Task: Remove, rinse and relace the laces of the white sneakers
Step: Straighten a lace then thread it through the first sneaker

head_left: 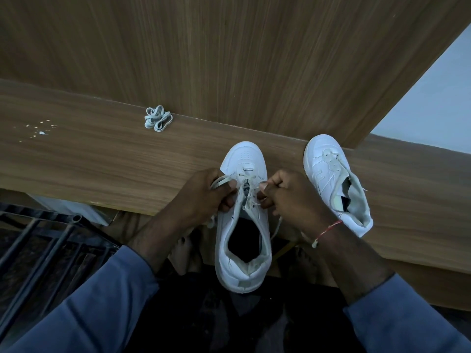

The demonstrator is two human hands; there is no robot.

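A white sneaker lies toe-away on the front edge of the wooden ledge, its heel overhanging. My left hand grips a pale lace at the sneaker's left eyelets. My right hand pinches the other lace end at the right eyelets. The lace crosses only the lowest eyelets near the toe. A second white sneaker lies to the right on the ledge, without a lace that I can see. A loose bundled lace rests at the back of the ledge.
A wood-grain panel rises behind the ledge. White specks mark the ledge's left part. A dark metal grille sits below at the left. A pale wall shows at the right.
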